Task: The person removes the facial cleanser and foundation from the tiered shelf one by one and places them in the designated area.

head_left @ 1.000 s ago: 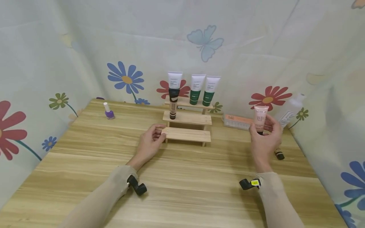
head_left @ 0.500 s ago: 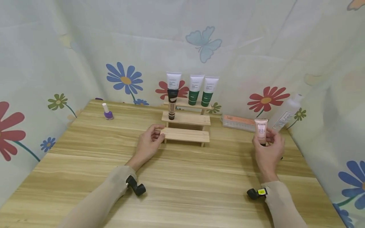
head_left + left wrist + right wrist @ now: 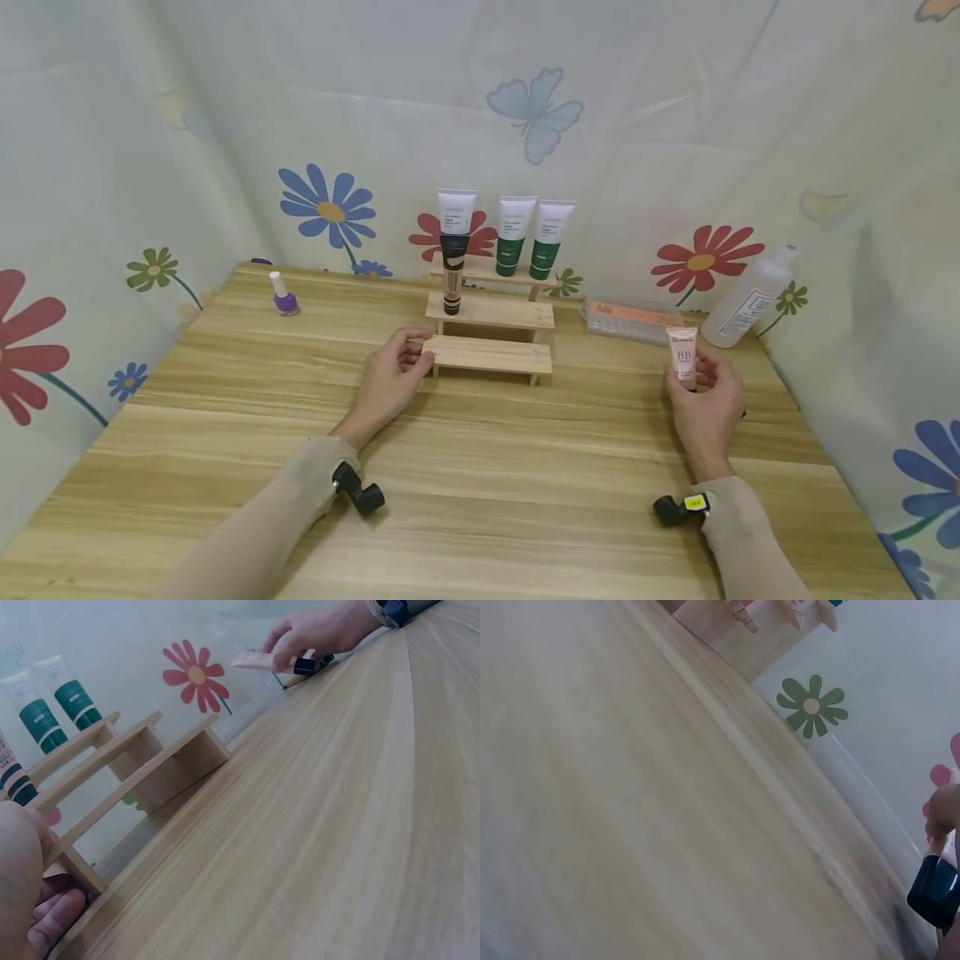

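My left hand (image 3: 392,372) grips the left end of the bottom step of a three-step wooden display stand (image 3: 491,354). In the left wrist view, its fingers reach round the stand's end leg (image 3: 81,870). Over at the right, my right hand (image 3: 705,408) pinches a pink BB cream tube (image 3: 682,354), upright with its black cap (image 3: 934,891) down, above the table. On the middle step stands a black-and-beige tube (image 3: 452,275). The top step carries a white tube (image 3: 457,210), partly hidden behind it, and two white-and-green tubes (image 3: 511,237).
A purple nail polish bottle (image 3: 285,300) stands at the left. Behind my right hand lie a clear, orange-labelled box (image 3: 633,321) and a white bottle (image 3: 750,304), which leans. A small dark tip (image 3: 742,414) shows beside that hand. Flowered cloth hangs behind the table.
My right hand has come down and slightly right with the BB cream tube, showing more of the white bottle and covering most of the dark-ended item beside it. The left hand stays on the stand.
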A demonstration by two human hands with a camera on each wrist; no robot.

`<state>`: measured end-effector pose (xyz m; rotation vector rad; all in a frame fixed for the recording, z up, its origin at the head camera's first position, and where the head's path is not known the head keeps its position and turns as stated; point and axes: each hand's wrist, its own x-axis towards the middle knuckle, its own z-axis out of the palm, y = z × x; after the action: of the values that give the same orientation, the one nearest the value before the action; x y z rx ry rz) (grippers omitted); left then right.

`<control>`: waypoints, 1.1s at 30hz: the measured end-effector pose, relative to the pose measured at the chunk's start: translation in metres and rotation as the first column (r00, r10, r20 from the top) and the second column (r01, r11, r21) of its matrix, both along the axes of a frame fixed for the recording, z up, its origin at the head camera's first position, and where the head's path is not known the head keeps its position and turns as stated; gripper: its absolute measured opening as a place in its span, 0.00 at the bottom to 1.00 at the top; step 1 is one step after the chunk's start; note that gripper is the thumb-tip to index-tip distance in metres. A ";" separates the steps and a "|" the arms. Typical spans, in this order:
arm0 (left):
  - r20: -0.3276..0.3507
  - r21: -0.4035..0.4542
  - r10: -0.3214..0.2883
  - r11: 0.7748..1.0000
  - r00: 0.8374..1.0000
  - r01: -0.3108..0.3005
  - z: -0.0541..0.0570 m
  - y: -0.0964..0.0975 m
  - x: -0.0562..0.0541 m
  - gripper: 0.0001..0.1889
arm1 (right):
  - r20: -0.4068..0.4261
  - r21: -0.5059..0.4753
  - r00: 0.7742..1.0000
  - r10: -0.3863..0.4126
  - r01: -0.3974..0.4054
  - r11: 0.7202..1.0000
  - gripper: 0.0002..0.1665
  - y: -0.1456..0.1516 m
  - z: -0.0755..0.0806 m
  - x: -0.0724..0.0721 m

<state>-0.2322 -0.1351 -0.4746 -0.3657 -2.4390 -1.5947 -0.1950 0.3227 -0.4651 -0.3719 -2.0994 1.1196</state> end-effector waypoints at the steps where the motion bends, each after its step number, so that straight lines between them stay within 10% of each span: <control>1: 0.002 -0.001 0.001 1.000 1.000 -0.001 0.000 0.000 0.000 0.17 | 0.013 0.001 1.000 -0.002 0.002 1.000 0.31 0.000 -0.001 0.000; 33: 0.007 0.004 -0.002 1.000 1.000 0.002 -0.001 0.000 -0.002 0.17 | 0.226 0.171 0.974 0.027 -0.066 0.983 0.31 0.006 -0.005 -0.004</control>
<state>-0.2341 -0.1350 -0.4752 -0.3622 -2.4407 -1.6039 -0.1987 0.3289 -0.4705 -0.3787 -2.3960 0.9432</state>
